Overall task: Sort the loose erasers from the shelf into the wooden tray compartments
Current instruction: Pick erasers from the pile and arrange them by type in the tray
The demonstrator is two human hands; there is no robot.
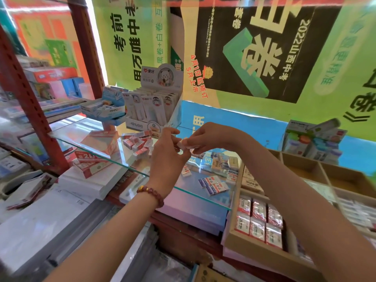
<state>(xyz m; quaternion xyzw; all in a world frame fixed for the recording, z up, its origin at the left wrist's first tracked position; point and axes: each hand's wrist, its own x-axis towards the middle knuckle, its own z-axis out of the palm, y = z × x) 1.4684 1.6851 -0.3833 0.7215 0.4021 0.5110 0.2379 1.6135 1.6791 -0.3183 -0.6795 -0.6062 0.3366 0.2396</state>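
My left hand (166, 151) and my right hand (205, 137) meet above the glass shelf (114, 157), both pinching one small white eraser (184, 145) between their fingertips. A heap of red-and-white erasers (136, 142) lies on the shelf just left of my hands. Blue-and-white erasers (213, 185) and some yellowish ones (223, 162) lie loose on the shelf to the right. The wooden tray (262, 254) sits at the lower right, with red-wrapped erasers (258, 220) in rows in its near compartment.
A white display box of packaged pens (154, 106) and a blue carton (105, 108) stand at the back of the shelf. Red-and-white boxes (95, 153) lie to the left. Stacked paper (50, 220) fills the lower left. A red metal upright (24, 94) rises on the left.
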